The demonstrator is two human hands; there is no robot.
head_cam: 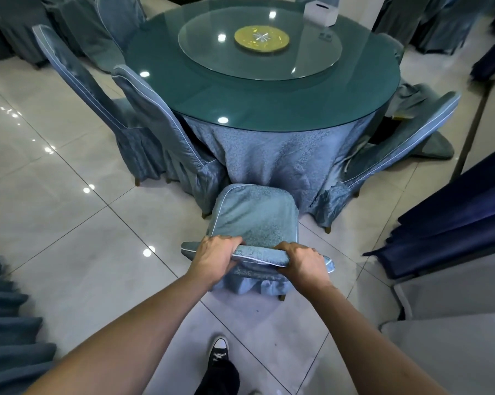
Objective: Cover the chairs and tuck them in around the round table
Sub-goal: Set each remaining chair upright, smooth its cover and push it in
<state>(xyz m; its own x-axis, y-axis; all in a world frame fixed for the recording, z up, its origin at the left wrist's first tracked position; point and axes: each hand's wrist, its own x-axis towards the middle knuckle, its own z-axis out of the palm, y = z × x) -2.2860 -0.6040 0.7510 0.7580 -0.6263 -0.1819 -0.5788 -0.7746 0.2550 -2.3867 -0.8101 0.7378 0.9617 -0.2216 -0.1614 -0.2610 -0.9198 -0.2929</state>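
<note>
- Both hands clench the top edge of a covered chair (254,220): left hand (214,259) and right hand (304,263) curled over its backrest.
- The chair's seat front touches the tablecloth (269,149) hanging from the round table (254,89).
- Covered chairs flank it left (166,132) and right (388,149); bare floor tiles (69,223) lie behind.

Illumination: moderate, cool, from overhead fixtures.
Glare: point reflections lay on the glass tabletop (269,89) and the floor tiles (55,155) at 9 o'clock.
Shadows: soft, short.
Distortion: strong wide-angle bowing towards the edges.
Blur: smearing at 2 o'clock; centre sharp.
</note>
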